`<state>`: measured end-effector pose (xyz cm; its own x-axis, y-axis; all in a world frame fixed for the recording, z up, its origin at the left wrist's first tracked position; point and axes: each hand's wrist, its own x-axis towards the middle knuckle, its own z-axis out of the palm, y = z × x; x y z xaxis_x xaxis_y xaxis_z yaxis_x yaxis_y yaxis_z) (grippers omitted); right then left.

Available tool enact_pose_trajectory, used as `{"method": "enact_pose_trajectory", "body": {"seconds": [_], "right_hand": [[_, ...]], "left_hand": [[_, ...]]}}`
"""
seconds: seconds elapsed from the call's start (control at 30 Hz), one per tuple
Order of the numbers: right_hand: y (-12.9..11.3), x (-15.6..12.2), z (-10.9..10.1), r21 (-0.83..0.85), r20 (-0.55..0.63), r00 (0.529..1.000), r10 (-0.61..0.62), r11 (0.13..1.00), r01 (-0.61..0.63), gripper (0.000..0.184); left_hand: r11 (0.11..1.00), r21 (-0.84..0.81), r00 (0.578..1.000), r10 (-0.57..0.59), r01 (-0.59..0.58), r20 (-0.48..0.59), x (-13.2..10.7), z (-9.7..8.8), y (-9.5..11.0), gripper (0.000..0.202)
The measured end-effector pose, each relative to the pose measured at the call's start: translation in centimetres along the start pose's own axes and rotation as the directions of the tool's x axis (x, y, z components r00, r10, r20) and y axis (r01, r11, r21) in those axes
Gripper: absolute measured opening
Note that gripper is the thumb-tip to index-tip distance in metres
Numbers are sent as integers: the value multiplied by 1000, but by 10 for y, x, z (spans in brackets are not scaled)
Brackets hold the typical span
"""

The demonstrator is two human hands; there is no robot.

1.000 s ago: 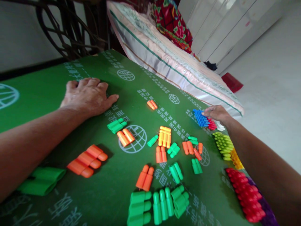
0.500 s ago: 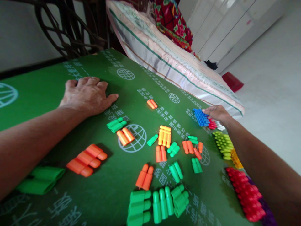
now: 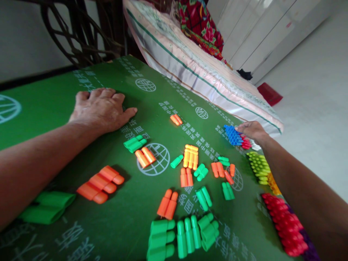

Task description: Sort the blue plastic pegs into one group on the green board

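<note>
My left hand (image 3: 100, 108) lies flat on the green tabletop (image 3: 160, 98), palm down, thumb stretched out, holding nothing. At the table's far right edge, my right hand (image 3: 252, 131) has its fingers close together on the edge of a cluster of blue bullet-shaped building pieces (image 3: 232, 135); its fingertips are partly hidden. Red pieces (image 3: 246, 143) and white pieces (image 3: 255, 145) lie just under that hand. Nearest my left hand are joined green pieces (image 3: 135, 143) and orange pieces (image 3: 145, 157).
More orange pieces (image 3: 100, 184) and green pieces (image 3: 162, 240) lie scattered in small joined groups. Yellow-green (image 3: 257, 167) and pink-red clusters (image 3: 284, 224) line the right edge beside my forearm. A bed (image 3: 201, 69) borders the far side; a red object (image 3: 270, 94) is on the floor.
</note>
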<state>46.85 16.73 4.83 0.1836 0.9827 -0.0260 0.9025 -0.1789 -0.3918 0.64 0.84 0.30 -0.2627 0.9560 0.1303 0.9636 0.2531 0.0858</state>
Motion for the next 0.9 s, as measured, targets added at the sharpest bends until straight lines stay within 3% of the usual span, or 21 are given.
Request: {"method": "enact_pose_trajectory", "body": {"seconds": [0.57, 0.9], "right_hand": [[-11, -10, -1, 48, -2, 999, 50, 998, -50, 19], [-9, -9, -2, 9, -27, 1000, 11, 1000, -11, 18]], "left_hand": [[1000, -23, 1000, -11, 11, -7, 1, 1, 0, 68], [1000, -11, 1000, -17, 17, -2, 2, 3, -1, 66]]}}
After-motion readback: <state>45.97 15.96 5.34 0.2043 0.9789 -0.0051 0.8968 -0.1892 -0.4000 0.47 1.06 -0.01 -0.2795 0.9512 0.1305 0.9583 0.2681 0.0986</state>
